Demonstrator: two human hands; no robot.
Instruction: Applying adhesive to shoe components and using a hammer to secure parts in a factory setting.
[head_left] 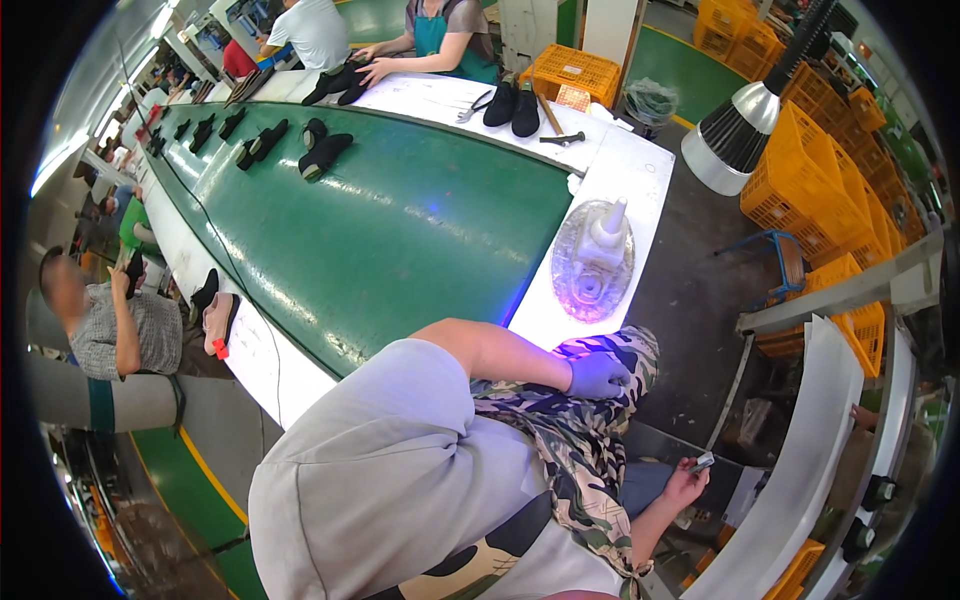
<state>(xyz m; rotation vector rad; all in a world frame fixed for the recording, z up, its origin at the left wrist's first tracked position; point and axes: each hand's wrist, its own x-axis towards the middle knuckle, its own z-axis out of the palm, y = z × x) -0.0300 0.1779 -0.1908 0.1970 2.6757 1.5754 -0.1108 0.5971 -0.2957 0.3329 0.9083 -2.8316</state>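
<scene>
The left hand [598,376], in a grey-violet glove, lies on the camouflage apron [575,435] over the lap, its fingers loosely curled; whether anything sits under them I cannot tell. Reading the clock from this glove, the bare right hand [684,488] is at 5 o'clock, low beside the lap, grasping a small grey object [703,463] between thumb and fingers. The object juts up from the fingertips, too small to identify further.

At 12 o'clock, just past the knee, an oval tray [590,310] rests on the white tabletop [640,185], with a white nozzle bottle [605,237] standing in it. From 9 to 11 o'clock stretches the green conveyor belt [410,240], carrying black shoes [325,155] toward its far part. At 9 o'clock, on the left ledge, lies a pink shoe [217,320] with a red piece at one end.

At 11 o'clock, farther off, a pair of black slip-on shoes [512,108] stands beside a hammer [563,138]; beyond, a co-worker in a teal apron [430,38] has both hands at more dark footwear. A black-and-silver lamp [733,140] hangs at 1 o'clock, with stacked orange crates [795,165] behind.
</scene>
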